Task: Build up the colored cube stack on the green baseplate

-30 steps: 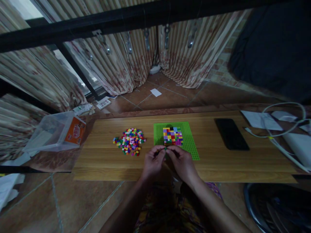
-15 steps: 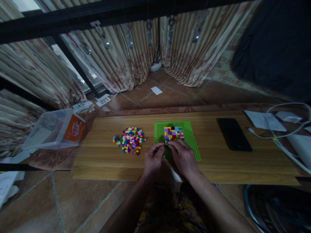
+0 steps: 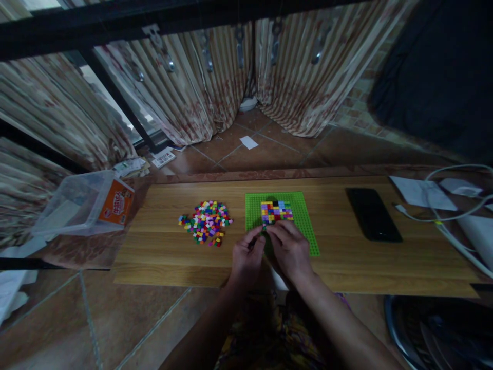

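Left hand (image 3: 246,257), right hand (image 3: 291,249): fingers curled, grasp indeterminable. Near-side knuckle contact may dislodge the brick mosaic (image 3: 276,210).

A black phone (image 3: 373,215) lies flat on the worktop (image 3: 162,270), with a white sheet (image 3: 418,191) and a looping white cable (image 3: 458,248) to its right. A clear plastic box (image 3: 73,198) with an orange label (image 3: 116,204) sits beside the worktop's left end. Striped curtains (image 3: 208,97) hang beyond, near a small white paper (image 3: 248,142) on the tiled floor (image 3: 165,308).
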`<action>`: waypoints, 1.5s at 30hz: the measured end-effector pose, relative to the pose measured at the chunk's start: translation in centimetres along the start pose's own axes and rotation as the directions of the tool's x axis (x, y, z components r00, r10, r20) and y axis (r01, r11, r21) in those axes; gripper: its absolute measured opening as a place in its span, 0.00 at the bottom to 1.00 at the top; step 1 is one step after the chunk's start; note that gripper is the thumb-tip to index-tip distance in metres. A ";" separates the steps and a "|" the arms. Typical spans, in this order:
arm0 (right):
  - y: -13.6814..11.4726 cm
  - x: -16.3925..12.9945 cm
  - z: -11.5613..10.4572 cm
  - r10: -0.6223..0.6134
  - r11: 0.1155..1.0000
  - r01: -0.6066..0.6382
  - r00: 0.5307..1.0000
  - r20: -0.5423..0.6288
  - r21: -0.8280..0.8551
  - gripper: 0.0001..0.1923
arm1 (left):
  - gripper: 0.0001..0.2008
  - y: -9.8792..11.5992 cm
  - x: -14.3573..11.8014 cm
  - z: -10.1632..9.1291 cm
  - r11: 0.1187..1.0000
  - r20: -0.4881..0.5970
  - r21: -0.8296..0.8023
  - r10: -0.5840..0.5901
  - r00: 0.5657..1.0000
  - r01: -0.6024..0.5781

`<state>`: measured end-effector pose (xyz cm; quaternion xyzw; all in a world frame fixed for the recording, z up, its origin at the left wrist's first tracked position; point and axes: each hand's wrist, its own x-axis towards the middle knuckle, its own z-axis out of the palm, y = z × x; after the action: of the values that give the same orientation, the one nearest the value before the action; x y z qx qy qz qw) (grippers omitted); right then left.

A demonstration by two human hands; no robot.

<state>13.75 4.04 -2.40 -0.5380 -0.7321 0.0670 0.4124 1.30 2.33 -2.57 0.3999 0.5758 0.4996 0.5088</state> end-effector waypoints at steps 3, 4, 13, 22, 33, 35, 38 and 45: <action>0.1 -0.7 0.2 -0.059 0.995 0.058 0.998 -0.008 -0.083 0.11 | 0.17 0.0 -0.2 0.1 0.999 -0.007 0.025 0.020 1.000 -0.020; 0.1 -0.8 0.2 -0.074 0.992 0.073 0.997 -0.005 -0.105 0.11 | 0.17 0.0 -0.3 0.1 0.999 -0.010 0.027 0.019 1.000 -0.018; -0.1 -0.3 -0.5 -0.120 0.976 0.151 0.974 0.193 -0.155 0.14 | 0.14 0.6 -0.3 0.4 0.996 -0.003 -0.079 -0.035 0.999 0.035; -0.8 -2.3 -1.1 0.111 0.983 -0.127 0.986 0.122 0.134 0.15 | 0.19 0.6 -0.8 -0.8 0.962 -0.015 -0.202 -0.188 0.982 0.182; -2.7 -3.2 -2.4 0.322 0.743 -0.436 0.898 0.300 0.507 0.10 | 0.25 1.9 -1.4 -1.2 0.865 0.249 -0.301 -0.336 0.908 0.402; -2.5 -3.1 -2.4 0.348 0.728 -0.446 0.895 0.280 0.520 0.09 | 0.26 2.0 -1.4 -1.0 0.851 0.284 -0.310 -0.342 0.896 0.424; -2.5 -2.9 -2.5 0.342 0.730 -0.433 0.901 0.266 0.528 0.09 | 0.27 2.0 -1.5 -0.8 0.852 0.308 -0.304 -0.335 0.891 0.426; -2.9 -2.6 -2.5 0.321 0.743 -0.412 0.911 0.260 0.528 0.08 | 0.29 2.0 -1.7 -0.5 0.871 0.292 -0.242 -0.355 0.888 0.428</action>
<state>13.53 -0.19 -0.54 -0.5161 -0.5865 0.4040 0.4759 1.01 0.97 -0.31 0.2491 0.4976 0.4149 0.7199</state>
